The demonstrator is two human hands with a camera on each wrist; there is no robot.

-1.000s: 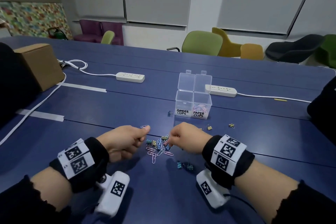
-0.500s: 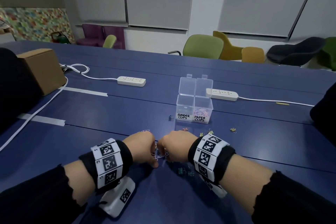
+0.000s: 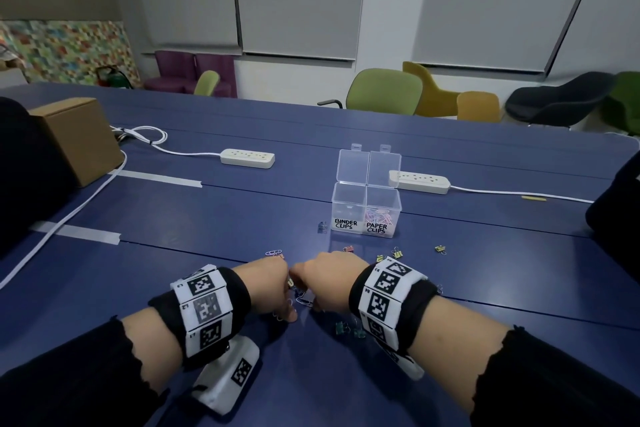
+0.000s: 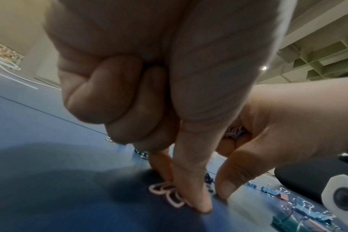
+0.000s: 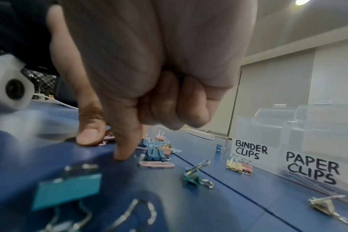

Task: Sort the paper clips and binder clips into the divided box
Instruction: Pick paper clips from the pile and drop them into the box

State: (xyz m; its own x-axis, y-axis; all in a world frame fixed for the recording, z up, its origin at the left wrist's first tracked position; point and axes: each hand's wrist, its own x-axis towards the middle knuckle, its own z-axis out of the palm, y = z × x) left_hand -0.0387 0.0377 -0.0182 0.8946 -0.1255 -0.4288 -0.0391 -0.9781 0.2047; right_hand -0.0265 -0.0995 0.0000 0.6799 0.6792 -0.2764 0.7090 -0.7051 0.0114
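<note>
The clear divided box [image 3: 366, 211] stands open mid-table, labelled BINDER CLIPS on the left and PAPER CLIPS on the right. Pastel paper clips [image 3: 379, 215] lie in the right compartment. Nearer me, both hands meet over a pile of mixed clips [image 3: 300, 298]. My left hand [image 3: 277, 291] pinches pink paper clips [image 4: 165, 193] against the table with thumb and index finger, the other fingers curled. My right hand [image 3: 322, 288] has thumb and index finger down on the table. Its curled fingers hold a bunch of paper clips [image 4: 233, 133]. Another pink paper clip [image 5: 156, 164] lies beside its index finger.
Binder clips are scattered about: teal ones [image 3: 348, 328] by my right wrist, yellow ones [image 3: 440, 248] to the right, a blue one [image 3: 322, 226] beside the box. Two power strips [image 3: 247, 158] with cables and a cardboard box [image 3: 76, 135] sit further back.
My hands have drawn together and dropped onto the pile. The left hand, which held a paper clip up a second ago, now pinches clips on the table.
</note>
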